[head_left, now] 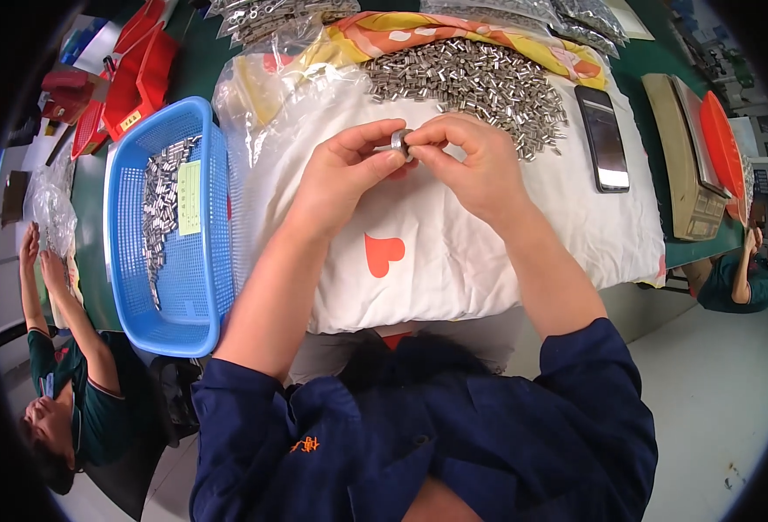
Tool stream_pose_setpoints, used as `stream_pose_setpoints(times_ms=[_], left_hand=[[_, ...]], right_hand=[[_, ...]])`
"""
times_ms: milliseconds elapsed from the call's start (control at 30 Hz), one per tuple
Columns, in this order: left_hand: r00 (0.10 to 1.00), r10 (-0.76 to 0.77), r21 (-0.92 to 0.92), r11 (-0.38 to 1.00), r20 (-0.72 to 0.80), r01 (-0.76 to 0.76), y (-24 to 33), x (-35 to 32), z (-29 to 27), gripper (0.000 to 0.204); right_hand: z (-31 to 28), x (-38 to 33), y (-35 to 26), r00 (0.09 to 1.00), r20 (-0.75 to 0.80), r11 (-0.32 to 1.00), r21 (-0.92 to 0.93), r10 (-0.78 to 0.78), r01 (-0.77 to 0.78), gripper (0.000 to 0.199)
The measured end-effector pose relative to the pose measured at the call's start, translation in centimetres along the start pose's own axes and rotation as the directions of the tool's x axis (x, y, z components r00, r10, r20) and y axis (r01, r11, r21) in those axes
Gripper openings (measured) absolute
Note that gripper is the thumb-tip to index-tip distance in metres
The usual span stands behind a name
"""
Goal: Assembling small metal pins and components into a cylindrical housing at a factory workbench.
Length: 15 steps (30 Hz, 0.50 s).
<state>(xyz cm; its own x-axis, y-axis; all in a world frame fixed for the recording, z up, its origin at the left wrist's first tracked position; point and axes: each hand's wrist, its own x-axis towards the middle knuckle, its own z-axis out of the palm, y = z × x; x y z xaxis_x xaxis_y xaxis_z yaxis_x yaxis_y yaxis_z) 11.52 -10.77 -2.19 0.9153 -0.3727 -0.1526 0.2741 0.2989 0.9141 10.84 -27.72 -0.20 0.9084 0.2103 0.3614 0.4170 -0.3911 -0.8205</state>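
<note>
A small ring-shaped metal part sits between my two hands, over the white cloth with its red heart. My left hand pinches it with thumb and fingers. The fingertips of my right hand are closed together at its right side; whether they grip the ring itself or a smaller piece against it is hidden. Just beyond my hands lies a broad heap of small metal cylinders, spread on the cloth.
At left stands a blue mesh basket holding metal cylinders and a pale green label. Right of the heap lies a black phone. Red bins, bagged parts and a cardboard box surround the cloth. Co-workers sit on both sides.
</note>
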Motion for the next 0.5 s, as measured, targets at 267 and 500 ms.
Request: stream_pose_setpoints(times_ms=[267,500], left_hand=[[0.958,-0.205,-0.149,0.960,0.199,0.236,0.4,-0.8,-0.4,0.033],[0.943,-0.251,-0.255,0.918,0.219,0.303,0.9,-1.1,-0.7,0.030]], right_hand=[[-0.9,0.2,0.2,0.937,0.263,0.937,0.199,0.231,-0.287,0.011],[-3.5,0.8,2.1,0.935,0.029,0.926,-0.152,0.352,-0.344,0.010]])
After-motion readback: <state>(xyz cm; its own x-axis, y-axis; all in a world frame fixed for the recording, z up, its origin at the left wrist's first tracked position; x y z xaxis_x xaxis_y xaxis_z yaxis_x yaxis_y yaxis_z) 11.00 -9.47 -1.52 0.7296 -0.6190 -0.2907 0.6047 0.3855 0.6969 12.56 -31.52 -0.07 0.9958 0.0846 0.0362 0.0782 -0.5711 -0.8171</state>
